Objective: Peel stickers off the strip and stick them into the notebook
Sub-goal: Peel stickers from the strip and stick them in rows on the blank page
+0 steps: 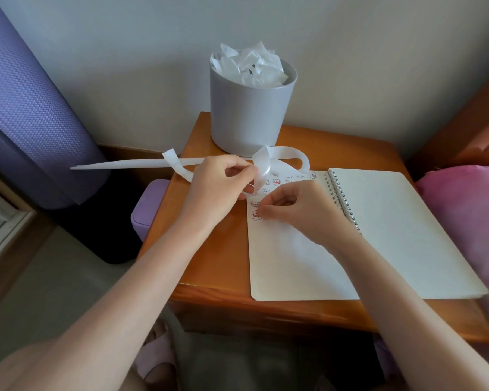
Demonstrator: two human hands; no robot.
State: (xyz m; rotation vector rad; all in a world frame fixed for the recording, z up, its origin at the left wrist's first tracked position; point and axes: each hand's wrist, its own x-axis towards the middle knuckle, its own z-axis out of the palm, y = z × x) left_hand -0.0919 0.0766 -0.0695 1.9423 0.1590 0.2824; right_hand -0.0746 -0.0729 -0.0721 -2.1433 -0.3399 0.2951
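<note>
Sticking step. Right hand (299,210), fingertips (263,212) pinched together, seemingly sets a sticker (256,215) at the notebook's (393,221) 9 o'clock edge. Left hand (218,184) clamps the strip (288,151). Next: press flat, peel another.

There is one spiral notebook (378,227), one white strip (141,164), one grey bin (249,114) and one desk (209,249). Two hands show: the left hand (218,187) and the right hand (299,210). At least eight small bear stickers (277,182) can be counted on the page, with others possibly hidden behind the hands.
</note>
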